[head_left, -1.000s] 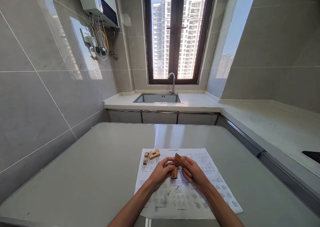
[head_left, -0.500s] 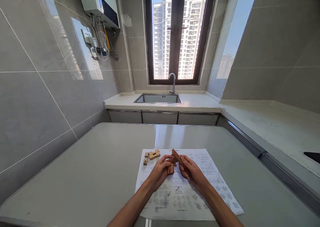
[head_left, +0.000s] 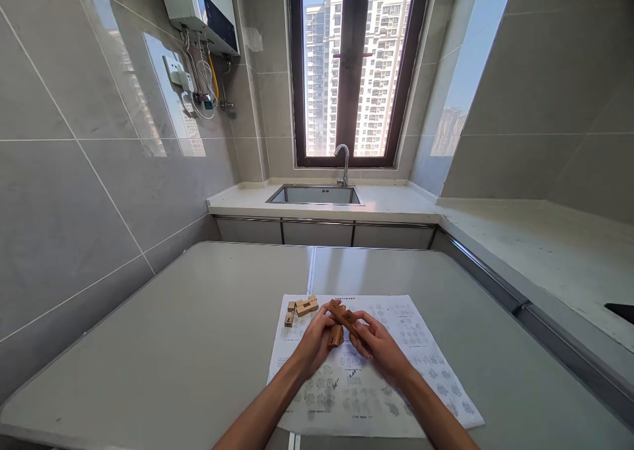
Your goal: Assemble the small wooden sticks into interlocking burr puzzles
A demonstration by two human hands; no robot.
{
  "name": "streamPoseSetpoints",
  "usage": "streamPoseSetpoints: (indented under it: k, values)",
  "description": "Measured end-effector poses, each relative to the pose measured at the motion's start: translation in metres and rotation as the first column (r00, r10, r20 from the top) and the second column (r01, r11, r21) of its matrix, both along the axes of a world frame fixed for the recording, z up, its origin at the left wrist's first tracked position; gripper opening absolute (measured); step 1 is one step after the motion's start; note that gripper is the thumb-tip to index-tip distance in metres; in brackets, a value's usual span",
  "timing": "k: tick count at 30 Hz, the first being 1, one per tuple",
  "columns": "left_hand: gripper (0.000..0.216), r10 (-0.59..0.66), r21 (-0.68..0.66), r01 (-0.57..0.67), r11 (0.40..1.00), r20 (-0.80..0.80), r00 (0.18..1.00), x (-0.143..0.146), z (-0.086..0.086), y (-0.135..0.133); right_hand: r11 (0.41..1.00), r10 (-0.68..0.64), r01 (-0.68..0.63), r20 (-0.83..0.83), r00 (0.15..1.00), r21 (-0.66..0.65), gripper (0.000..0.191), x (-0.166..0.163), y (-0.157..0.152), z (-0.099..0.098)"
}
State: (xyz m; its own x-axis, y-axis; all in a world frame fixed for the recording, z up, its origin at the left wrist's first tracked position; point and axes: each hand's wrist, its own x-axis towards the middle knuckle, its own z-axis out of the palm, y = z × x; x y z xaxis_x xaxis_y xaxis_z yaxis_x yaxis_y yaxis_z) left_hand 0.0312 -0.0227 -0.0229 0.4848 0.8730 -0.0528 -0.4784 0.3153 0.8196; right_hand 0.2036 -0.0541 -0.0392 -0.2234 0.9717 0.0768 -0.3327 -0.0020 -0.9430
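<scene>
Since a second ago the two dark wooden pieces (head_left: 341, 323) have swung from lying near the printed sheet (head_left: 376, 377) to a crossed, tilted pose, carried slightly left. Far left on the sheet lie the loose pale blocks (head_left: 302, 306), untouched. The left hand (head_left: 313, 343) pinches the lower piece; the right hand (head_left: 379, 344) pinches the upper bar. Held only by fingertips, a forced twist could likely pop one piece loose onto the table (head_left: 173, 344).

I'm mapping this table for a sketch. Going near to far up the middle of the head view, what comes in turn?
Printed sheet → left hand and right hand holding dark wooden pieces → loose light wooden pieces → bare table → sink → window.
</scene>
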Motion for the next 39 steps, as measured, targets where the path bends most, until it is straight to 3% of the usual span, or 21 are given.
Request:
streamPoseSetpoints:
  k: [6,12,19,24,29,36,39]
  values:
    - [0.041,0.123,-0.071,-0.119,0.99,0.056,0.991,0.005,0.002,-0.001,0.999,-0.034,0.033,0.077,0.996,0.015,0.047,-0.007,-0.001,-0.001]
    - [0.049,0.239,-0.07,-0.245,0.967,-0.077,0.968,0.008,0.002,-0.006,0.999,-0.001,-0.005,0.125,0.992,0.045,0.049,-0.021,-0.004,-0.011]
    - [0.062,0.213,0.071,-0.206,0.976,-0.098,0.972,0.009,0.002,-0.008,0.997,0.041,-0.051,0.155,0.987,0.06,0.046,-0.019,-0.001,-0.014]
    - [0.082,0.188,0.032,-0.187,0.982,-0.043,0.981,0.005,0.005,-0.009,0.99,0.096,-0.114,0.194,0.976,0.083,0.048,-0.022,-0.007,-0.01]
    - [0.086,0.133,0.007,-0.133,0.991,-0.05,0.99,0.0,0.008,-0.009,0.98,0.15,-0.175,0.229,0.962,0.092,0.047,-0.023,-0.014,-0.002]
    - [0.077,0.222,-0.036,-0.224,0.974,-0.036,0.974,0.001,0.003,0.0,0.972,0.233,-0.234,0.085,0.969,0.0,0.042,-0.02,-0.012,0.001]
    - [0.074,0.246,-0.027,-0.247,0.969,-0.043,0.968,0.002,-0.002,0.005,0.983,0.145,-0.156,-0.117,0.983,-0.095,0.037,-0.016,-0.007,-0.002]
